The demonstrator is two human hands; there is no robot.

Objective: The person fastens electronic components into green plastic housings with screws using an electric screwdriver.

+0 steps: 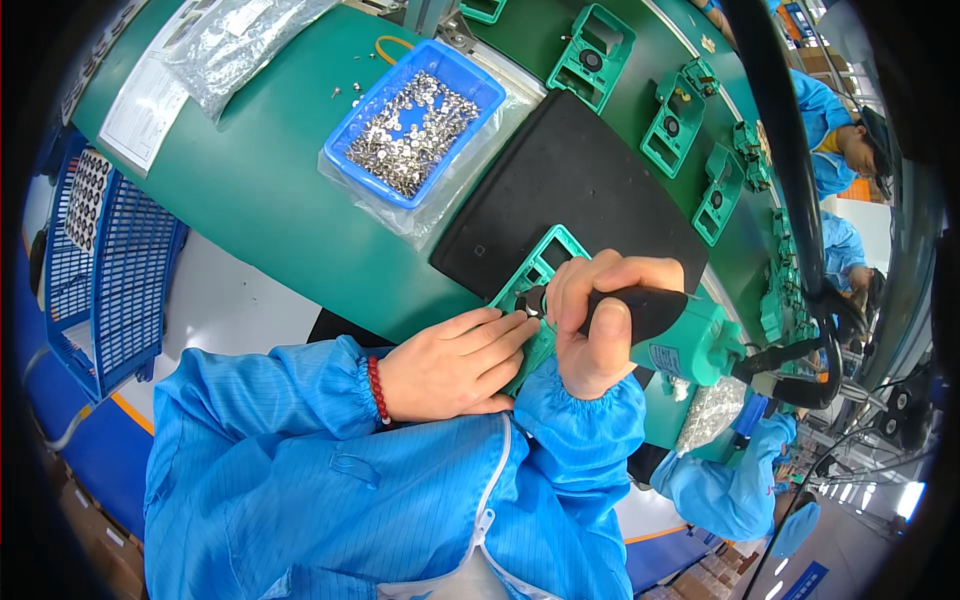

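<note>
A green plastic housing [537, 352] with rectangular openings lies in front of me, its far end against a black mat [590, 185]. My left hand [455, 365], a red bead bracelet at its wrist, holds the housing's near left side with fingers extended and thumb apart. Closed around the black grip of a green electric screwdriver [690, 340] is my right hand [610, 320]. The screwdriver lies nearly sideways, its tip end toward a dark round part in the housing. My right fingers hide the exact contact point.
A blue tray [335, 140] of small metal screws sits on a plastic bag beyond my left hand. Several similar green housings [672, 125] line the right side. A blue basket [125, 290] stands at left. A black pole [785, 130] rises at right; co-workers sit beyond.
</note>
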